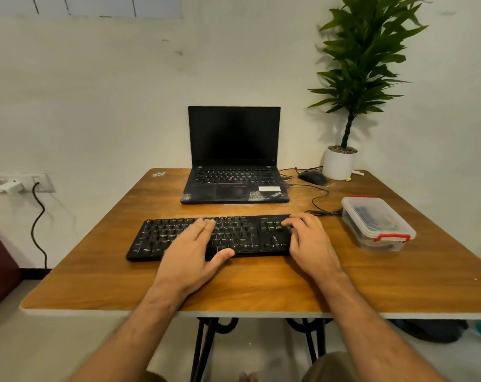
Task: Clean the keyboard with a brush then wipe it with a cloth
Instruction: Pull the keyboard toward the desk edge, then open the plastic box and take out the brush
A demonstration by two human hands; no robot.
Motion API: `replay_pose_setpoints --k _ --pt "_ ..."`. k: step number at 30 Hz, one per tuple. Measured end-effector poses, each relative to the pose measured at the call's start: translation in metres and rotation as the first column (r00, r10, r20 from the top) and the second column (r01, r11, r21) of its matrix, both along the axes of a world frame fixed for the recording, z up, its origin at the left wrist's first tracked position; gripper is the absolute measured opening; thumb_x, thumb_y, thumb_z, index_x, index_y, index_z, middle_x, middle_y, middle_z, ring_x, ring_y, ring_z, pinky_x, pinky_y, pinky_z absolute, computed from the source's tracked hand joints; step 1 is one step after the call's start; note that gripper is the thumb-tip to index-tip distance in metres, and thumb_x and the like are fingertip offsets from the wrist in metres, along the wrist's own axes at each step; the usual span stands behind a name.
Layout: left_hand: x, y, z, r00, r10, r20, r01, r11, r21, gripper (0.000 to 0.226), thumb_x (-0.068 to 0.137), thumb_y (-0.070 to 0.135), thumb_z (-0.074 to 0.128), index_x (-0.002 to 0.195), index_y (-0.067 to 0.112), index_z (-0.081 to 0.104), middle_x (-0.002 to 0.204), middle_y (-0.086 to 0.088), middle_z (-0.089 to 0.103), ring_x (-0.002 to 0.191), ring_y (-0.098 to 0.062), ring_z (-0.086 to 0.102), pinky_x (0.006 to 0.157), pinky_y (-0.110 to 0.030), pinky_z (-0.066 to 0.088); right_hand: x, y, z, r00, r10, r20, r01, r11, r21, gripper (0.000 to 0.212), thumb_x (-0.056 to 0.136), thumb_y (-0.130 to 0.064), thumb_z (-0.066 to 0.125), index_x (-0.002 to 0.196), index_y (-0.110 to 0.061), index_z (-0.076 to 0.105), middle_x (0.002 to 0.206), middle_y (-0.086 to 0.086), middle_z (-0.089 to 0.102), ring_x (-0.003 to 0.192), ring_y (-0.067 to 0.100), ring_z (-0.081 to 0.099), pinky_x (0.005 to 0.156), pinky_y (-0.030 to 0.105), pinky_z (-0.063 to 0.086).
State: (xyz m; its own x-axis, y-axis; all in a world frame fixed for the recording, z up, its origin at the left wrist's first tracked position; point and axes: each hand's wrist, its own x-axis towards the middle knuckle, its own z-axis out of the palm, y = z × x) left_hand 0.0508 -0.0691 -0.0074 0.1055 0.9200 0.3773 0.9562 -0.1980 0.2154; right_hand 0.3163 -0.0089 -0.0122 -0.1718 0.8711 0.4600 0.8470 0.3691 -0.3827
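Head view: dusty black keyboard point(210, 235).

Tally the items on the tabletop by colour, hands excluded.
Black: 3, keyboard, laptop, mouse
White: 1, plant pot
Clear with red clips: 1, plastic container
Total: 5, small bits at the far edge left out.

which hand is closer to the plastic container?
Right. The right hand rests on the keyboard's numpad end, just left of the plastic container; the left hand lies mid-keyboard, farther away.
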Motion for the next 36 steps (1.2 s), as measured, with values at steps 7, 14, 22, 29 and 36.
replay_pose_setpoints --k 7,14,22,29,36 --pt "0.127 0.06 0.02 0.969 -0.229 0.098 0.226 0.973 0.036 0.04 0.102 0.039 0.043 0.136 0.025 0.059 0.131 0.007 0.064 0.121 -0.011 0.055 0.106 -0.029 0.04 0.066 0.021 0.042 0.982 -0.186 -0.033 0.187 0.981 0.045 0.043 0.091 -0.001 0.058 0.129 -0.02 0.065 0.143 -0.001 0.055 0.142 0.015 0.033 0.121 0.03 0.019" --pt "0.237 0.121 0.038 0.908 -0.289 0.304 0.315 0.948 -0.039 0.036 0.104 0.029 0.046 0.138 0.023 0.057 0.138 0.001 0.059 0.128 -0.014 0.052 0.11 -0.032 0.037 0.15 0.025 0.035 0.929 -0.367 -0.052 0.365 0.93 -0.039 0.04 0.093 -0.001 0.053 0.128 -0.015 0.066 0.146 0.006 0.055 0.146 0.02 0.032 0.123 0.039 0.023" --pt "0.295 0.165 0.029 0.887 -0.28 0.366 0.365 0.912 -0.188 0.054 0.101 0.031 0.052 0.152 0.018 0.038 0.153 -0.006 0.044 0.142 -0.021 0.038 0.117 -0.034 0.027 0.177 0.022 -0.005 0.966 -0.234 -0.106 0.246 0.961 0.122 0.04 0.091 -0.013 0.04 0.122 -0.015 0.065 0.132 0.01 0.064 0.137 0.022 0.041 0.118 0.04 0.029" --pt "0.31 0.181 0.02 0.922 -0.257 0.291 0.337 0.902 -0.269 0.067 0.096 0.028 0.044 0.158 0.015 0.022 0.163 -0.005 0.025 0.15 -0.023 0.017 0.122 -0.036 0.014 0.184 0.024 -0.016 0.949 -0.162 -0.269 0.193 0.977 0.092 0.043 0.099 -0.025 0.036 0.136 -0.019 0.057 0.15 0.005 0.049 0.149 0.014 0.023 0.124 0.042 0.019" --pt "0.311 0.188 0.019 0.928 -0.241 0.285 0.328 0.89 -0.318 0.069 0.096 0.03 0.041 0.158 0.013 0.018 0.164 -0.006 0.022 0.151 -0.026 0.014 0.123 -0.039 0.015 0.19 0.016 -0.017 0.952 -0.127 -0.278 0.118 0.992 -0.049 0.063 0.082 -0.037 0.052 0.144 -0.031 0.044 0.159 -0.003 0.031 0.152 0.019 0.014 0.122 0.048 0.018"
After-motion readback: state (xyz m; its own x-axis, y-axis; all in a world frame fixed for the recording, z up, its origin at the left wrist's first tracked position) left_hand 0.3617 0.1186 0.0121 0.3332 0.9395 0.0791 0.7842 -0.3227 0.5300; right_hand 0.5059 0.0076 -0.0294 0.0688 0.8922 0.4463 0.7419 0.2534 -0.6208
